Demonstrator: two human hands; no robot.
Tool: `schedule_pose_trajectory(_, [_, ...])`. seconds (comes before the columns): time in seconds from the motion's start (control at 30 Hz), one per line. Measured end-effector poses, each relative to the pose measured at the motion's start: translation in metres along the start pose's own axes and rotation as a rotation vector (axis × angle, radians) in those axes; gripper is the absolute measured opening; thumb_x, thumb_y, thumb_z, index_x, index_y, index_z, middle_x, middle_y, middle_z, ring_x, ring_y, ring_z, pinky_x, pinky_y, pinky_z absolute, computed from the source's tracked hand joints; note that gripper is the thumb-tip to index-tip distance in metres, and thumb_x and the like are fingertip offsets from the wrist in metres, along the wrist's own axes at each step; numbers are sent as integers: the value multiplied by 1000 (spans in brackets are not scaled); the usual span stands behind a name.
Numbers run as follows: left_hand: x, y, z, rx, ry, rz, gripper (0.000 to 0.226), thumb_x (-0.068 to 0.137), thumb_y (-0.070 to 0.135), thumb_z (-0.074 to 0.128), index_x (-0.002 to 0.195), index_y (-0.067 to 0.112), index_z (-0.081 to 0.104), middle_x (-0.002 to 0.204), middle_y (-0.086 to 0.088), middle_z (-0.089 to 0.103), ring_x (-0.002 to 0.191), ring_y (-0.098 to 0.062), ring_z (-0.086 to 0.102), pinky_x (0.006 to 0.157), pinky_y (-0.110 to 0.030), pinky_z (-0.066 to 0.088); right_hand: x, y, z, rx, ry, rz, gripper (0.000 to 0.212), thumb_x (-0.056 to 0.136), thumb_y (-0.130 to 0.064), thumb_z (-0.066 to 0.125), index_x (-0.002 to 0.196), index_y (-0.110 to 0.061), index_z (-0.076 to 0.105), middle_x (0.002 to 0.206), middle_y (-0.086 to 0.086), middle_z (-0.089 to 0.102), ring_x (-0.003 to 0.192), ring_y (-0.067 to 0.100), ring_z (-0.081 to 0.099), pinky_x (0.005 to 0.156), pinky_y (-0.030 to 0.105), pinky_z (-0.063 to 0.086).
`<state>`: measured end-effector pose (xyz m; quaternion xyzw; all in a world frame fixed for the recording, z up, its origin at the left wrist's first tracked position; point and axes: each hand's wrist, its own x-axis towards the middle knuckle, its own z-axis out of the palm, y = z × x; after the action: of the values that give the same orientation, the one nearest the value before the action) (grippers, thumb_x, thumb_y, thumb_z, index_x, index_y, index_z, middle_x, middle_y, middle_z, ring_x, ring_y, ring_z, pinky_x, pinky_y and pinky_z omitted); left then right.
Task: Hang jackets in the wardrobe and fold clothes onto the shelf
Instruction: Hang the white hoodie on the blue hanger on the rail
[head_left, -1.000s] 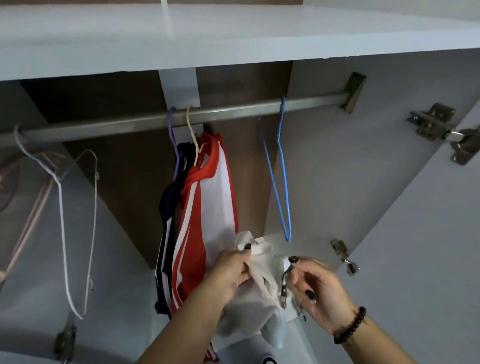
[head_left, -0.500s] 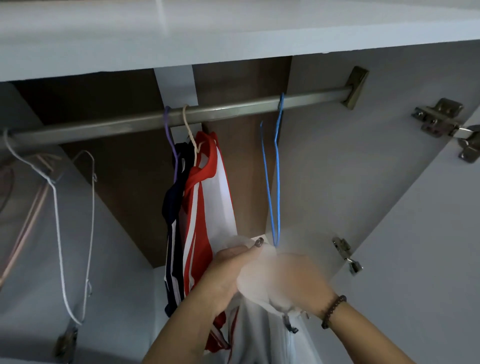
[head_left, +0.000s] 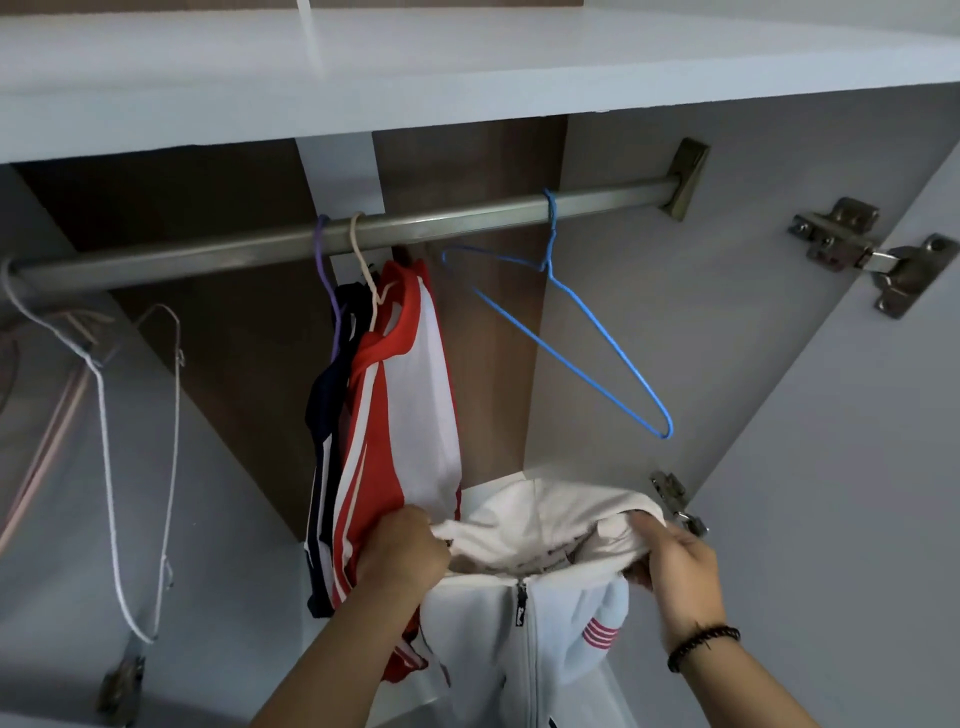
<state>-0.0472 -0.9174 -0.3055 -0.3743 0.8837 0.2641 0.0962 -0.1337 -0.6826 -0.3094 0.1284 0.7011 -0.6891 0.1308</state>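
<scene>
Two hands (head_left: 408, 553) (head_left: 675, 566) grip one white jacket (head_left: 524, 613); two jackets (head_left: 400, 415) hang.

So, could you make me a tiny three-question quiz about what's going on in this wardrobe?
1. True or false: the blue hanger on the rail carries a garment.
2. What do the left hand and right hand hold between them? A) white zip jacket B) folded towel C) shoe
3. Fill in: the red and white jacket hangs beside a ____ garment.

Key: 1 false, it is bare. 2 A, the white zip jacket, gripped at its collar. 3 dark navy.
</scene>
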Motion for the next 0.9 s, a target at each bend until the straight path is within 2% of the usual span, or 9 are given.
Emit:
schedule_pose_trajectory(0.1, [7, -5, -7, -56, 163, 5, 25, 95, 27, 53, 109, 12, 67, 104, -7, 64, 90, -23, 63, 75, -30, 50, 6, -4, -13, -33, 83, -27, 25, 84, -16, 64, 64, -8, 50, 55, 5, 40, 58, 20, 38, 60, 35, 40])
schedule_pose_trajectory(0.17, [8, -4, -12, -103, 251, 41, 27, 98, 28, 50, 115, 13, 64, 109, -8, 59, 95, -24, 60, 76, -29, 45, 13, -1, -25, -188, 120, -62, 30, 83, -19, 63, 59, -10, 48, 53, 4, 41, 58, 21, 38, 62, 35, 40])
schedule_pose_trajectory(0.3, [11, 15, -13, -552, 164, 104, 23, 99, 24, 51, 84, 9, 61, 80, -5, 62, 79, -23, 57, 70, -34, 44, 18, -1, -38, -536, 55, -54, 38, 81, -28, 60, 52, -8, 47, 48, 5, 49, 53, 25, 45, 56, 31, 38])
schedule_pose_trajectory(0.4, [6, 32, -9, -851, 154, 80, 21, 99, 21, 52, 83, 17, 64, 80, 0, 65, 76, -15, 58, 63, -26, 44, 24, -10, -36, -633, -4, -34, 38, 80, -26, 58, 49, -7, 50, 44, 3, 55, 52, 23, 50, 54, 28, 38])
schedule_pose_trajectory(0.53, [8, 51, -12, -855, 224, 156, 27, 100, 27, 50, 79, 21, 65, 78, 2, 67, 76, -13, 60, 71, -29, 47, 31, -33, -20, -593, 4, -188, 19, 83, -27, 67, 78, -10, 59, 68, -1, 62, 68, 21, 56, 62, 29, 42])
schedule_pose_trajectory(0.6, [11, 63, -20, -826, 260, 210, 33, 99, 29, 51, 69, 20, 61, 66, 7, 62, 65, -3, 56, 65, -23, 44, 29, -54, -4, -482, 38, -349, 31, 80, -28, 73, 104, -16, 57, 91, -4, 61, 80, 12, 58, 66, 20, 41])
schedule_pose_trajectory(0.67, [11, 75, -25, -865, 274, 202, 40, 99, 32, 51, 64, 14, 57, 56, 9, 55, 53, 0, 49, 55, -18, 39, 31, -81, 16, -483, 16, -559, 48, 78, -25, 76, 118, -15, 51, 108, -3, 50, 93, 13, 57, 76, 22, 46])
schedule_pose_trajectory(0.77, [12, 83, -27, -960, 281, 144, 51, 97, 35, 55, 52, 16, 42, 45, 11, 39, 44, -3, 34, 42, -15, 28, 41, -119, 51, -622, -66, -725, 55, 79, -21, 73, 127, -10, 47, 120, 3, 41, 110, 24, 53, 94, 39, 46])
schedule_pose_trajectory(0.9, [15, 78, -26, -1042, 200, 64, 45, 87, 35, 69, 48, 16, 58, 45, 10, 46, 40, -1, 39, 40, -13, 31, 58, -141, 98, -650, -213, -691, 56, 81, -14, 70, 129, -10, 41, 127, 8, 39, 108, 22, 51, 93, 27, 42])
